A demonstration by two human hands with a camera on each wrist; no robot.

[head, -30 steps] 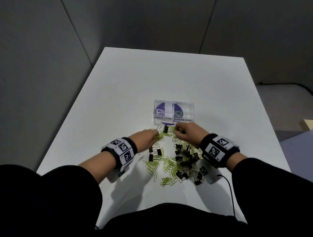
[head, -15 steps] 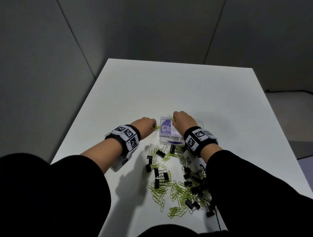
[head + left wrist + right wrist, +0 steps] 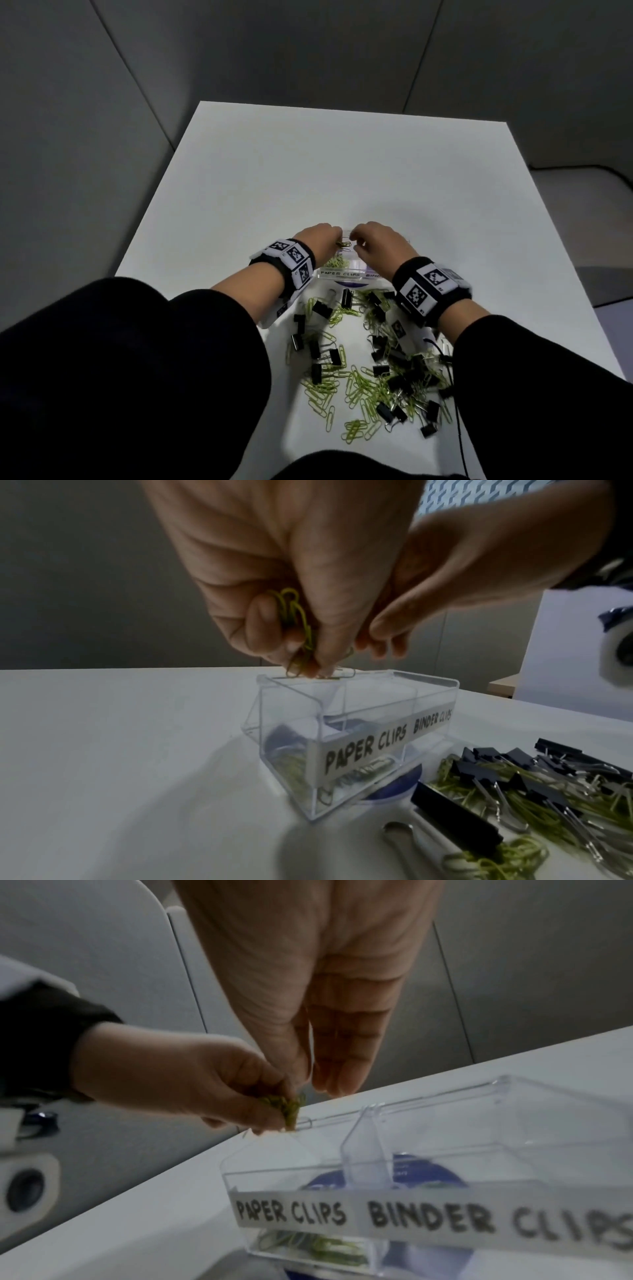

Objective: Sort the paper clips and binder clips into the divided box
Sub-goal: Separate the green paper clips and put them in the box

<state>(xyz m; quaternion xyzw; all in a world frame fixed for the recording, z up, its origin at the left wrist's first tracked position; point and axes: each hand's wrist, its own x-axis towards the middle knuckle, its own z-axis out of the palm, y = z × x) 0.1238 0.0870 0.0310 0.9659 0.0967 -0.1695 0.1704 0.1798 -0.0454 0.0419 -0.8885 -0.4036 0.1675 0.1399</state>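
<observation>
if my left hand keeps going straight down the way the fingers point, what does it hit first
Probably the far rim of the divided box, on the paper-clip side. The left hand pinches green paper clips just above that edge, so depth is hard to judge.

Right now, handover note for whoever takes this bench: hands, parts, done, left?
Left hand: pinches a bunch of green paper clips over the PAPER CLIPS compartment of the divided box.
Right hand: fingers hang straight beside it above the box, nothing seen in it.
Done: some green clips lie in the paper clip side; binder clip side looks empty.
Left: drop this bunch, then sort the mixed pile of black binder clips and loose paper clips on the table.
</observation>
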